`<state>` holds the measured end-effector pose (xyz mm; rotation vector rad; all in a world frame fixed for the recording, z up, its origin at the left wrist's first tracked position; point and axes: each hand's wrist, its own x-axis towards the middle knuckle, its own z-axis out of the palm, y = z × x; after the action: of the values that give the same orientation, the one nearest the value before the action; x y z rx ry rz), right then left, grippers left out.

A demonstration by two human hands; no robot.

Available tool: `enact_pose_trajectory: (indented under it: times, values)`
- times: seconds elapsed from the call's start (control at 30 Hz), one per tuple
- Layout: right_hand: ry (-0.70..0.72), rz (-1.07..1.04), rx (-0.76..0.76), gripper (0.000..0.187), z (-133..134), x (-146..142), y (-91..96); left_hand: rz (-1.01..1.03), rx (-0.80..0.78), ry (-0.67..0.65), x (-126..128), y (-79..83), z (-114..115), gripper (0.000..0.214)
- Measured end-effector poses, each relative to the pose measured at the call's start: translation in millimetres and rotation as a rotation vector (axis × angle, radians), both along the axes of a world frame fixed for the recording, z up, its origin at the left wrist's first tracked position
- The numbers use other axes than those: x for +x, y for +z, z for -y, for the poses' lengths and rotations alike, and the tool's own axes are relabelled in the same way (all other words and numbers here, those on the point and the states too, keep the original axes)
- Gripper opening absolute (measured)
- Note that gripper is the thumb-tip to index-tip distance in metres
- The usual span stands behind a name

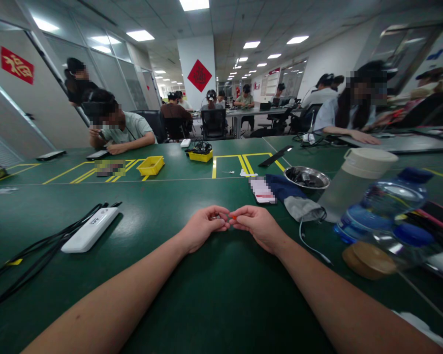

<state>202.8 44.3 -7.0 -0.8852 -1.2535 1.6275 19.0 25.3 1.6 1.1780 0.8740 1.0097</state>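
Observation:
Above the green table (214,290), my left hand (203,227) and my right hand (260,228) are held close together, fingertips nearly touching. A small orange piece (235,218) shows between the thumb and fingers of my right hand, which is closed in a pinch. It is too small to tell its kind. Curled with the thumb against the fingers, my left hand is also closed. Whatever it may hold is too small or hidden to name. Nearest to my right hand lies a phone (263,190) with its screen lit.
To the left lies a white power bank (92,230) beside black cables (55,241). On the right stand a metal bowl (319,182), a grey-and-blue pouch (302,209), a pale jug (349,179) and plastic bottles (387,201). Yellow trays (151,166) sit farther back; people work around.

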Motion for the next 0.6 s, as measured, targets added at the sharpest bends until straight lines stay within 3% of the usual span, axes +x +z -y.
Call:
enact_pose_trajectory:
  times: [0.23, 0.4, 0.6]
  values:
    - [0.015, 0.039, 0.043, 0.023, 0.7, 0.6, -0.1, -0.049, 0.024, -0.006, 0.7, -0.7, -0.3, 0.035]
    - [-0.003, 0.036, 0.023, 0.02, 1.1, 0.2, 2.4, -0.168, 0.067, -0.008, 0.8, 1.9, 1.5, 0.022]
    - [-0.006, -0.017, -0.034, 0.018, 1.3, 0.2, 5.9, -0.025, -0.069, -0.001, -1.0, -2.4, -2.5, 0.038]
